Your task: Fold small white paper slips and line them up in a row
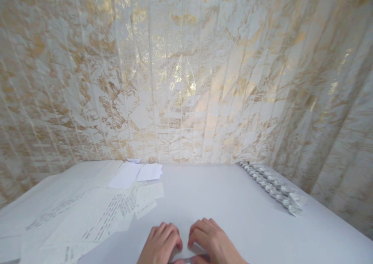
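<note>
My left hand (163, 244) is at the bottom edge of the view, low over the white table (201, 194). Its fingers are curled downward and pressed together. Just to its right is my right hand (213, 242), with fingers bent in the same way and a narrow gap between the two. Both thumbs point toward each other near the lower border. Something pale may lie between them, but the hands and the frame edge hide it, so I cannot tell what it is.
Overlapping printed paper sheets (96, 213) cover the table's left side, with blank white slips (149, 172) behind them. Along the right edge run rows of small silvery packets (272, 186). A white and gold patterned curtain (180, 81) hangs behind the table.
</note>
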### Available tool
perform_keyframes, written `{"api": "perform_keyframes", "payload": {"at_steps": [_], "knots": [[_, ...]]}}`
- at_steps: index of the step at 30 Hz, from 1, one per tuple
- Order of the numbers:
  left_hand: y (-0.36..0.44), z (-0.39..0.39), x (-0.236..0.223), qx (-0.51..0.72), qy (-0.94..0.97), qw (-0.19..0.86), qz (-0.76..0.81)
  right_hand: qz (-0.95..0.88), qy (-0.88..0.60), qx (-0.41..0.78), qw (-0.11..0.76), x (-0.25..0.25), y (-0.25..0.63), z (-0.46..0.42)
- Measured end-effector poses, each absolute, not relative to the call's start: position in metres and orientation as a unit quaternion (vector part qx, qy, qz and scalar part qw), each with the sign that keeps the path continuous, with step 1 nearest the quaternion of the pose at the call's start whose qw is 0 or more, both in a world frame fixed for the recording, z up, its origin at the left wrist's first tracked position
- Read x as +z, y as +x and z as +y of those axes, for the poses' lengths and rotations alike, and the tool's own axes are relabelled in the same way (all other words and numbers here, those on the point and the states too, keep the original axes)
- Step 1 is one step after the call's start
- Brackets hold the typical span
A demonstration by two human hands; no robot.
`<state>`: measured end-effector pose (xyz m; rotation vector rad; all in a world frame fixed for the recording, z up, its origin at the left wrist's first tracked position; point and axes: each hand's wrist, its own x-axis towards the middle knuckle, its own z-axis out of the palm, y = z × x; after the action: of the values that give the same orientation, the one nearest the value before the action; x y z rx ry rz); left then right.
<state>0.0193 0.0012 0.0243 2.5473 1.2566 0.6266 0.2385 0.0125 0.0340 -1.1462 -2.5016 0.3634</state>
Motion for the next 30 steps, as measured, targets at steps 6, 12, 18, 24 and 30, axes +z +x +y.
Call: {"api": "perform_keyframes", "payload": {"at_steps": [6,12,18,24,30], "knots": [[0.015,0.002,0.034,0.224,0.857,0.108,0.451,-0.832,-0.469,0.206,0.214,0.054,0.244,0.012],[0.019,0.001,0.042,0.232,0.834,0.109,0.489,-0.788,-0.527,0.226,0.223,0.056,0.24,0.011],[0.024,0.0,0.043,0.213,0.828,0.096,0.509,-0.798,-0.532,0.183,0.215,0.049,0.236,0.011],[0.024,0.0,0.045,0.193,0.824,0.095,0.525,-0.819,-0.524,0.145,0.182,0.054,0.236,0.008],[0.028,0.0,0.041,0.21,0.82,0.098,0.522,-0.919,-0.356,0.03,0.168,0.047,0.238,0.01]]}}
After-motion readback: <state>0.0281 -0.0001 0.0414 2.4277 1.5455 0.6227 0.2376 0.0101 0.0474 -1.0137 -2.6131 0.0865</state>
